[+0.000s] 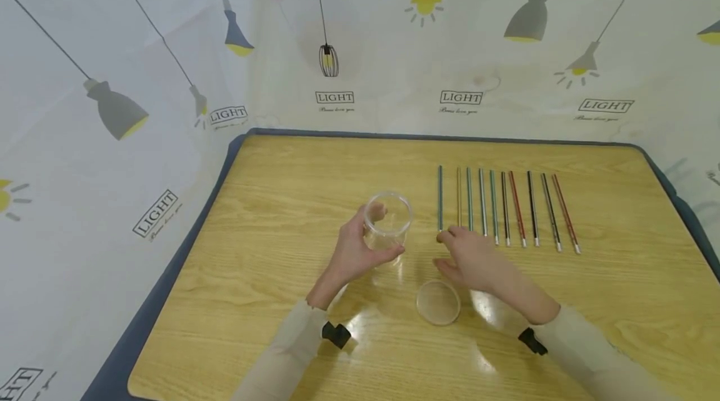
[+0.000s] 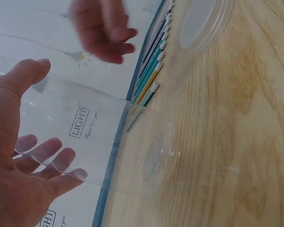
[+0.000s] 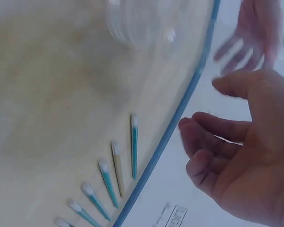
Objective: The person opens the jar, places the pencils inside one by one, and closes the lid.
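Note:
My left hand (image 1: pixel 351 251) grips a clear plastic jar (image 1: pixel 389 236), thumb on one side and fingers round the other. The left wrist view shows the jar's see-through wall (image 2: pixel 99 123) and its round base close over the table. My right hand (image 1: pixel 478 260) is over the near end of the leftmost teal pencil (image 1: pixel 440 195) in the head view. In the right wrist view its fingers (image 3: pixel 208 163) are loosely bent, the thumb apart, with nothing between them. A row of pencils with white ends, among them a yellow pencil (image 1: pixel 459 195) and a red pencil (image 1: pixel 516 207), lies alongside.
A round clear lid (image 1: pixel 439 303) lies on the wooden table (image 1: pixel 292 182) between my forearms, nearer to me than the pencils. A dark edge band runs round the table. Behind it hangs a white sheet (image 1: pixel 388 32) printed with lamps.

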Demonstrator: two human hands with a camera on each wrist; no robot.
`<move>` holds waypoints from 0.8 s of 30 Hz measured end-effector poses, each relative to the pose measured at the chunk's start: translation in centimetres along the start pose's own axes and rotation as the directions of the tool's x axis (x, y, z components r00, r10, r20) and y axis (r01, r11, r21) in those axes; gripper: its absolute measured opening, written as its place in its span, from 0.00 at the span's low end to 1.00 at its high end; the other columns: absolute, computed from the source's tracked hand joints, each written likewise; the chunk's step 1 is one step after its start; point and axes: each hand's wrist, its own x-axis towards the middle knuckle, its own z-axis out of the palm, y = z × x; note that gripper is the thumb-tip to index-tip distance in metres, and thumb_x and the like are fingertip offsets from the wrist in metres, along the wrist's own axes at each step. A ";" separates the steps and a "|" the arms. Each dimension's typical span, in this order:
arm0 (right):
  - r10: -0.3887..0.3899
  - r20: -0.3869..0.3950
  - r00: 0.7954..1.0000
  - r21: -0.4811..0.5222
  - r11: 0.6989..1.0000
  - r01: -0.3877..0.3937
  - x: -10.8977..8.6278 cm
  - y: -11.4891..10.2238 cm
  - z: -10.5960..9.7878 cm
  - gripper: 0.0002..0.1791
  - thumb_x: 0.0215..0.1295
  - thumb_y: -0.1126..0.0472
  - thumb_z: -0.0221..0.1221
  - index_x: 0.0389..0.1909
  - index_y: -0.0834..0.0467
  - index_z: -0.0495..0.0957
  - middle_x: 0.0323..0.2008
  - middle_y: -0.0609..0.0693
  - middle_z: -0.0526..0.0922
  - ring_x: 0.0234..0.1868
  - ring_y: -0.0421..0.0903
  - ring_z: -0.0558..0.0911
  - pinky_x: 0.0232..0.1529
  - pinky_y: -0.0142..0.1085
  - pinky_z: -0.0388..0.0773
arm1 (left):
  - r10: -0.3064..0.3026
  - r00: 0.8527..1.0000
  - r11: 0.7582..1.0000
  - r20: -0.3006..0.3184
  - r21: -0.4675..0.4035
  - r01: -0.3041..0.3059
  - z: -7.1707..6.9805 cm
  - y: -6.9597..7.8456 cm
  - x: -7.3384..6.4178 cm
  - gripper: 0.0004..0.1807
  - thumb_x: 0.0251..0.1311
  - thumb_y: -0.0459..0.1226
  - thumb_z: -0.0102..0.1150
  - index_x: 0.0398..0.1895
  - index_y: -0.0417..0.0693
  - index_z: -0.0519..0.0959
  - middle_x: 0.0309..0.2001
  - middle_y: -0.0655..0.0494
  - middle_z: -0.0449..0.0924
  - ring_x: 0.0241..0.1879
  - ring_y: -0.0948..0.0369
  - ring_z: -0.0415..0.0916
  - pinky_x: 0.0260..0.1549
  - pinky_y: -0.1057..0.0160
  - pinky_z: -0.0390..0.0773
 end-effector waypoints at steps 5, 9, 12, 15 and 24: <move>0.170 -0.052 0.984 0.200 0.967 -0.156 4.4 3.8 -2.0 0.07 0.68 0.67 0.59 0.37 0.69 0.79 0.25 0.53 0.78 0.20 0.43 0.75 0.22 0.39 0.75 | -0.021 1.000 0.999 -0.011 -0.045 0.020 -0.1 -0.2 0.0 0.41 0.42 0.35 0.81 0.61 0.41 0.70 0.58 0.40 0.76 0.59 0.49 0.73 0.56 0.44 0.74; 0.320 -0.013 0.947 0.253 0.918 -0.307 6.9 6.6 -2.7 0.12 0.70 0.65 0.55 0.41 0.74 0.78 0.28 0.60 0.82 0.20 0.46 0.77 0.25 0.43 0.77 | -0.027 1.000 0.995 -0.008 -0.098 0.027 0.1 -0.4 0.0 0.40 0.42 0.33 0.81 0.60 0.39 0.70 0.58 0.39 0.76 0.59 0.45 0.73 0.58 0.45 0.73; 0.411 0.042 0.911 0.274 0.872 -0.406 8.0 7.9 -2.5 0.15 0.71 0.64 0.53 0.45 0.75 0.77 0.30 0.63 0.83 0.21 0.51 0.81 0.25 0.43 0.79 | -0.029 1.000 0.993 -0.008 -0.117 0.028 0.3 -0.6 -0.1 0.41 0.41 0.32 0.82 0.61 0.38 0.70 0.59 0.40 0.75 0.58 0.42 0.73 0.58 0.46 0.73; 0.464 0.077 0.883 0.298 0.834 -0.464 9.0 8.6 -1.8 0.13 0.70 0.65 0.53 0.40 0.74 0.78 0.24 0.60 0.82 0.21 0.54 0.83 0.21 0.38 0.77 | -0.039 0.999 0.993 -0.014 -0.115 0.038 0.3 -0.7 -0.2 0.42 0.41 0.32 0.82 0.62 0.38 0.70 0.60 0.40 0.74 0.58 0.42 0.73 0.59 0.49 0.73; 0.544 0.131 0.829 0.266 0.786 -0.558 11.5 8.8 0.2 0.24 0.59 0.70 0.50 0.04 0.55 0.65 0.05 0.49 0.71 0.08 0.43 0.71 0.13 0.31 0.64 | -0.056 0.998 0.989 -0.031 -0.138 0.051 -0.3 1.6 -0.5 0.44 0.41 0.25 0.80 0.65 0.39 0.68 0.60 0.34 0.75 0.60 0.40 0.72 0.60 0.44 0.70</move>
